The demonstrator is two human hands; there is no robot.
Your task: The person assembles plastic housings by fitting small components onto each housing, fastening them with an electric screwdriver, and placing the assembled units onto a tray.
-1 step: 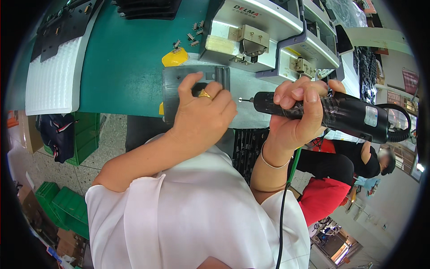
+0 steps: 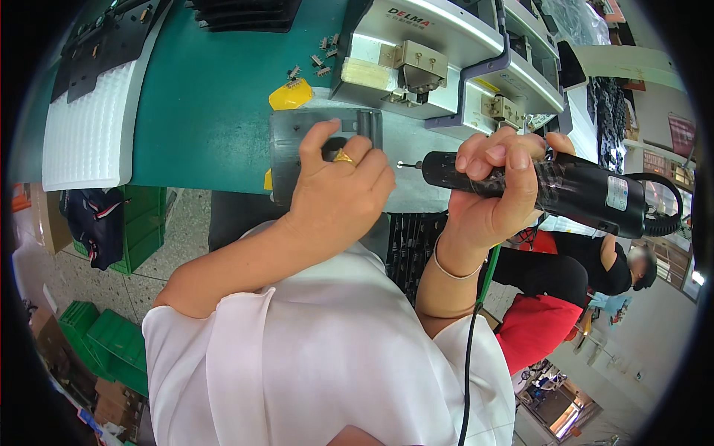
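Observation:
My right hand [image 2: 494, 197] is wrapped round a black electric screwdriver [image 2: 587, 195], held level with its bit pointing left. A small screw-like metal piece [image 2: 400, 164] shows at the bit's tip, apart from my left hand. On the bench in front of me lies a dark grey plastic housing [image 2: 286, 145]. My left hand [image 2: 335, 186], with a gold ring on one finger, lies over it with curled fingers gripping it. The fingers hide part of the housing and whatever lies beneath them.
Two silver machines [image 2: 446, 33] with metal brackets stand at the back right. Several small switches [image 2: 323, 59] and a yellow piece [image 2: 290, 94] lie on the green bench [image 2: 208, 97]. White foam [image 2: 93, 134] carries black plates at far left. Another person [image 2: 595, 260] sits at right.
The fingers of my left hand have shifted very slightly over the housing. My right hand and the screwdriver are almost unmoved.

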